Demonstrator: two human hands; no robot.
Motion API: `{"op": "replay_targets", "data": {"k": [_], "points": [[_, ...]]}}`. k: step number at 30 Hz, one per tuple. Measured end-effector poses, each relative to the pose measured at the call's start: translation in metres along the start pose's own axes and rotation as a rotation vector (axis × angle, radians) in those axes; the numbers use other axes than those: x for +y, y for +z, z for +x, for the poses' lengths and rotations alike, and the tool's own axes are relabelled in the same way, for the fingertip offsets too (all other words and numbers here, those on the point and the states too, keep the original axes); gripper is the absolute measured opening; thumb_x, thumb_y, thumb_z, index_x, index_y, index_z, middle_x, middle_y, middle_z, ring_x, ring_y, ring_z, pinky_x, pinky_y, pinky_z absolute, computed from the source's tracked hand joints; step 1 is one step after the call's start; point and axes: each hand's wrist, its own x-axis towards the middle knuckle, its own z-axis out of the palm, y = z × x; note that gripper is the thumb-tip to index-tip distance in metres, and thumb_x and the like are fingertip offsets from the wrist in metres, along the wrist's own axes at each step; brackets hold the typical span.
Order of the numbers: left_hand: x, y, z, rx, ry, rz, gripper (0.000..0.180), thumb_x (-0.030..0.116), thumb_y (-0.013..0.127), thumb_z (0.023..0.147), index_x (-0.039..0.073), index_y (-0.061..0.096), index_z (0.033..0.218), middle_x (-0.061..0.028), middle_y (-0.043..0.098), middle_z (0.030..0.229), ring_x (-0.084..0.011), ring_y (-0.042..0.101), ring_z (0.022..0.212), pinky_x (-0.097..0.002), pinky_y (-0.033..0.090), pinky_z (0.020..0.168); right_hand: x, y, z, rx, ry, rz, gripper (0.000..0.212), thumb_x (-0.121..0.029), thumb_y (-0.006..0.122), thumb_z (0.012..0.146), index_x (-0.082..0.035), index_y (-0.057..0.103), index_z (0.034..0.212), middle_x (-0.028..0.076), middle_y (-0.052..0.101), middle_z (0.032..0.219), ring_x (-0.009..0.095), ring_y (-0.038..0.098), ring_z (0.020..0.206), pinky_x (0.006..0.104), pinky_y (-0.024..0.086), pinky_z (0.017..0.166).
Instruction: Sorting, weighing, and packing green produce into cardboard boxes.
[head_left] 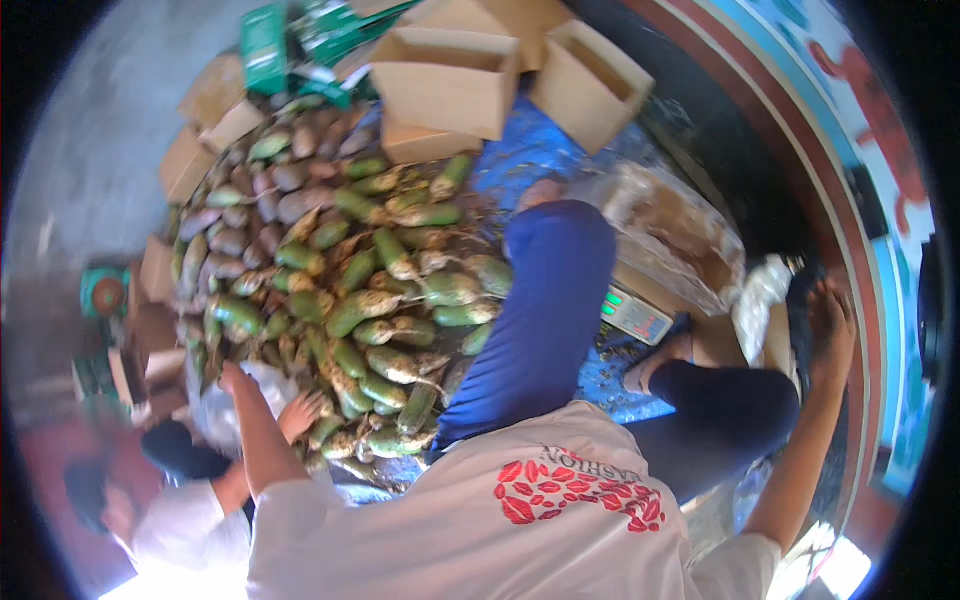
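At the left of the pile, my left hand [232, 377] is closed at the rim of a clear plastic bag [215, 412]; its fingers are small and blurred. Around it lie many green radishes [368, 310] with pale tan root ends, heaped on a blue tarp [530, 140]. Far to the right, my right hand [832, 312] is raised with its fingers stretched out and nothing seen in it. It is nearest to a white crumpled plastic bundle [764, 305]. A co-worker's hand [302, 413] reaches onto the radishes beside my left forearm.
Open cardboard boxes [445, 85] stand beyond the pile, with green cartons [264, 50] to their left. Right of my bent knee are a digital scale [636, 316] and a plastic-lined box [680, 235]. A co-worker [190, 525] in white sits close at my lower left.
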Motion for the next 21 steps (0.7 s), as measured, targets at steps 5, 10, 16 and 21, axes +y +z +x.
{"op": "replay_targets", "data": {"k": [5, 10, 16, 21], "points": [[0.043, 0.177, -0.114, -0.237, 0.131, 0.215, 0.031, 0.018, 0.048, 0.084, 0.003, 0.047, 0.112, -0.0077, 0.054, 0.104, -0.0197, 0.052, 0.091, -0.0326, 0.043, 0.077, 0.003, 0.002, 0.013, -0.029, 0.017, -0.182, 0.021, -0.015, 0.051, 0.081, -0.003, 0.053, 0.099, 0.004, 0.058, 0.088, 0.012, 0.056, 0.076, 0.0227, 0.042, 0.066], [0.131, 0.301, -0.305, -0.903, 0.517, 0.194, 0.025, 0.015, 0.046, 0.085, 0.000, 0.051, 0.104, -0.0082, 0.053, 0.105, -0.0164, 0.049, 0.098, -0.0284, 0.038, 0.084, 0.058, -0.032, 0.038, -0.256, -0.072, -0.697, 0.020, -0.015, 0.052, 0.079, 0.003, 0.056, 0.088, 0.008, 0.059, 0.079, 0.013, 0.055, 0.072, 0.0252, 0.043, 0.063], [0.142, 0.355, -0.513, -1.779, 1.027, 0.605, 0.023, 0.009, 0.053, 0.075, 0.001, 0.054, 0.097, -0.0096, 0.056, 0.099, -0.0208, 0.052, 0.095, -0.0308, 0.036, 0.086, 0.106, -0.111, 0.079, -0.392, 0.233, -0.814, 0.026, -0.018, 0.054, 0.079, 0.000, 0.055, 0.097, 0.002, 0.057, 0.082, 0.010, 0.055, 0.068, 0.0236, 0.044, 0.061], [0.069, 0.400, -0.603, -2.213, 1.151, 0.764, 0.029, 0.011, 0.054, 0.074, 0.001, 0.054, 0.101, -0.0141, 0.054, 0.104, -0.0260, 0.050, 0.100, -0.0324, 0.036, 0.088, 0.121, -0.117, 0.085, -0.493, 0.269, -0.852, 0.030, -0.023, 0.054, 0.078, -0.001, 0.056, 0.099, 0.005, 0.059, 0.088, 0.014, 0.056, 0.075, 0.0262, 0.044, 0.067]]}}
